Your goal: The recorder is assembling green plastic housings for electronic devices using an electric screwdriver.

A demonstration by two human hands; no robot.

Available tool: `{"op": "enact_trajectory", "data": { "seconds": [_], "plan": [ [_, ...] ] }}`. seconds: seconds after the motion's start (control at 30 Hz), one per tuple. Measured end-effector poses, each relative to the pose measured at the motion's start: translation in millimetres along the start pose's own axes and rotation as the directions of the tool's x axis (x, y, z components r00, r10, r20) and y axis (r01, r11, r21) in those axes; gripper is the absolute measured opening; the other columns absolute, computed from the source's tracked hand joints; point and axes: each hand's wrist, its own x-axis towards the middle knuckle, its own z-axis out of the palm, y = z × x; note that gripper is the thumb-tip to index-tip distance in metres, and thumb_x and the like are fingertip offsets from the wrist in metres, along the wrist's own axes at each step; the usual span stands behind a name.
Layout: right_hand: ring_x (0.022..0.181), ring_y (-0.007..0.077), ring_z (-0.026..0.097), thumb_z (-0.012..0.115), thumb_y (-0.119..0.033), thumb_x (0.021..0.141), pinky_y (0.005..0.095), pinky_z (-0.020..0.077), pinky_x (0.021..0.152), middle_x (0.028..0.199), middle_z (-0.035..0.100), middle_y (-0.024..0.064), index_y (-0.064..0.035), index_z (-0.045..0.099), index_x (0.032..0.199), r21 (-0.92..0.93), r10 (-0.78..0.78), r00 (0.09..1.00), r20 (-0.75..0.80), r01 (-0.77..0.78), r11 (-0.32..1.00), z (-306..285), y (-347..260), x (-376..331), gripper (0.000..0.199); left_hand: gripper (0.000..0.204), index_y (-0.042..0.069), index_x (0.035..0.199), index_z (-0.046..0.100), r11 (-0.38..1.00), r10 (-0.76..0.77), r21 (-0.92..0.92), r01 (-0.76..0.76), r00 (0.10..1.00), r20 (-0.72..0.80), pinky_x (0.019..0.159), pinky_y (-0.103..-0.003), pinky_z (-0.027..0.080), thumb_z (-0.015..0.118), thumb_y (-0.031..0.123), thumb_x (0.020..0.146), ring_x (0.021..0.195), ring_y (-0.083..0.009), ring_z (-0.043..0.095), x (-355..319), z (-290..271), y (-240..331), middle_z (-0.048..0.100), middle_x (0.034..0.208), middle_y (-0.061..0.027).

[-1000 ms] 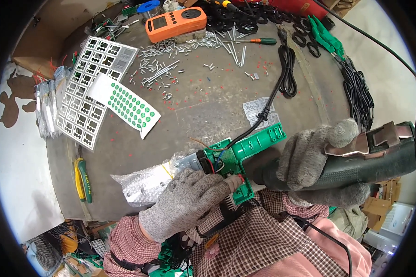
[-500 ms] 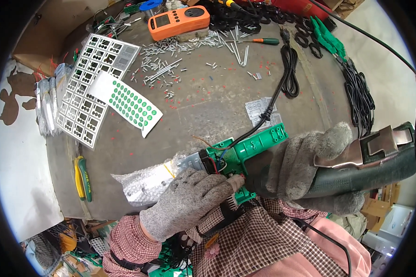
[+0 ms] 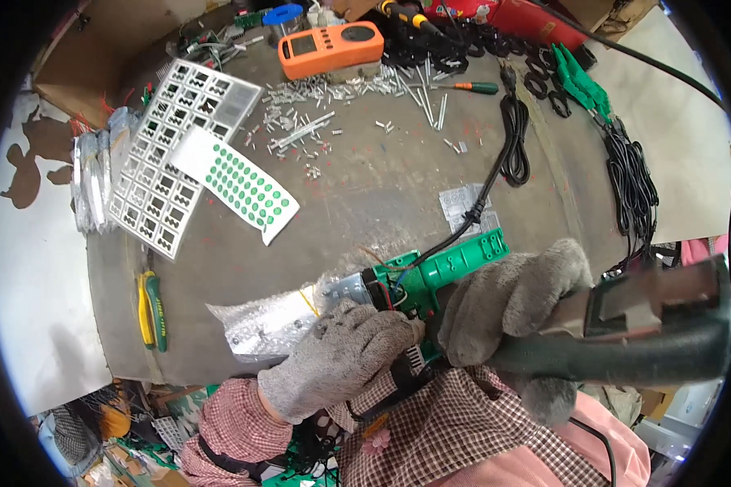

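Observation:
My left hand (image 3: 333,357), in a grey knit glove, closes over the near end of a green power-tool body (image 3: 430,272) with exposed wires and a metal front. My right hand (image 3: 512,304), also gloved, grips a dark green tool with a brown metal part (image 3: 650,325) and presses it against the green body. A black cord (image 3: 495,178) runs from the tool body across the grey bench (image 3: 365,195).
A clear plastic bag (image 3: 268,325) lies left of my left hand. A perforated grid sheet (image 3: 162,166) and a sheet of green dots (image 3: 244,187) sit at the left. An orange meter (image 3: 329,47), scattered metal pins, green clips and yellow-green pliers (image 3: 150,312) lie around.
My right hand and its dark green tool have shifted slightly lower and closer to the green body. My left hand keeps its grip.

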Motion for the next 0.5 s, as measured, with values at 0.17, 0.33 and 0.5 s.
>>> {"op": "enact_trajectory", "data": {
  "seconds": [0.17, 0.33, 0.5],
  "plan": [
    [0.1, 0.0168, 0.064, 0.06, -0.041, 0.096, 0.0356, 0.0589, 0.082, 0.115, 0.064, 0.0182, -0.0009, 0.051, 0.127, 0.074, 0.06, 0.998, 0.024, -0.061, 0.995, -47, -40, -39, 0.051, 0.045, 0.007, 0.133, 0.059, 0.963, -0.088, -0.247, 0.109, 0.992, 0.093, 0.096, -0.042, 0.048, 0.065, 0.007, 0.088, 0.114, -0.0331, 0.062, -11, -12, -9, 0.062, 0.126, -0.0112],
    [0.093, 0.0161, 0.065, 0.062, -0.039, 0.094, 0.033, 0.0583, 0.077, 0.111, 0.066, 0.0179, 0.0003, 0.051, 0.126, -0.033, 0.175, 0.982, -0.072, -0.177, 0.984, -51, -59, -33, 0.052, 0.044, -0.002, 0.13, 0.058, 0.548, -0.614, -0.744, 0.383, 0.788, -0.047, 0.081, -0.025, 0.053, 0.076, 0.011, 0.093, 0.093, -0.0102, 0.064, 25, -54, -12, 0.067, 0.101, -0.004],
    [0.081, 0.0116, 0.063, 0.065, -0.026, 0.094, 0.0279, 0.0536, 0.069, 0.125, 0.064, 0.0119, -0.0015, 0.043, 0.147, -0.231, 0.578, 0.815, -0.043, -0.571, 0.788, -33, -58, -31, 0.062, 0.014, -0.001, 0.104, 0.066, 0.627, -0.579, -0.741, 0.241, 0.781, -0.236, 0.074, -0.022, 0.051, 0.071, 0.01, 0.097, 0.082, -0.0058, 0.061, 36, -30, -28, 0.064, 0.086, -0.0004]
  ]
}}
